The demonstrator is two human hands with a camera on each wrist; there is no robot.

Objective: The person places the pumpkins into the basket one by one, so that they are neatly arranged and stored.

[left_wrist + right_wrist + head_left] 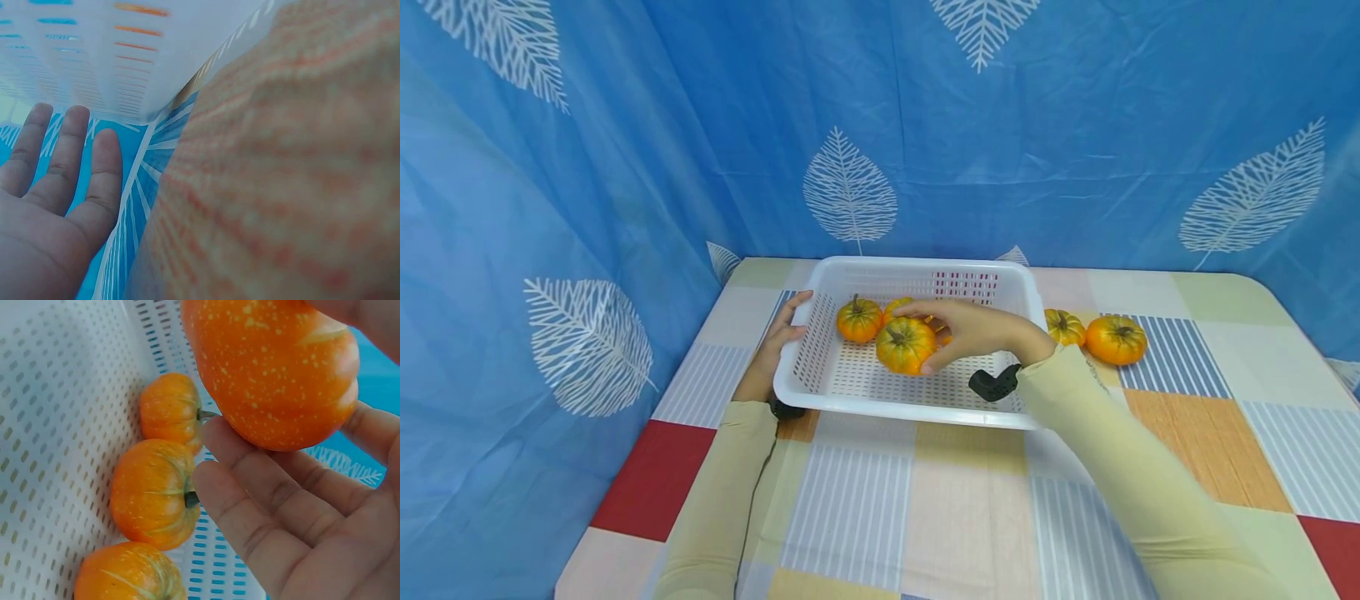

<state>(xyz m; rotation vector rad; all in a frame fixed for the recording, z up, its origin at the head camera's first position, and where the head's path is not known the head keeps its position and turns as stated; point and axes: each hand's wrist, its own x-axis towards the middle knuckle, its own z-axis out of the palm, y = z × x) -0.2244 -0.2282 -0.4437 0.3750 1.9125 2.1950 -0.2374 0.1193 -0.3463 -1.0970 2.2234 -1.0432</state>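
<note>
A white perforated plastic basket (910, 410) stands on the table. My right hand (977, 325) grips a small orange pumpkin (906, 347) between thumb and fingers, above the basket's floor. In the right wrist view, that held pumpkin (275, 375) shows a speckled orange skin. Beneath it, three other pumpkins sit in a row inside the basket: a far one (169, 406), a middle one (150, 494) and a near one (128, 575). At the basket's left end is my left hand (769, 348), its fingertips right at the rim. The left wrist view shows straight fingers (247, 519) beside the slotted wall (144, 94).
To the right of the basket, two more pumpkins lie on the table, a larger one (1117, 340) and a smaller one (1064, 327) partly hidden. A patchwork-patterned cloth (865, 508) covers the table. Behind hangs a blue curtain (962, 158) with white leaf prints.
</note>
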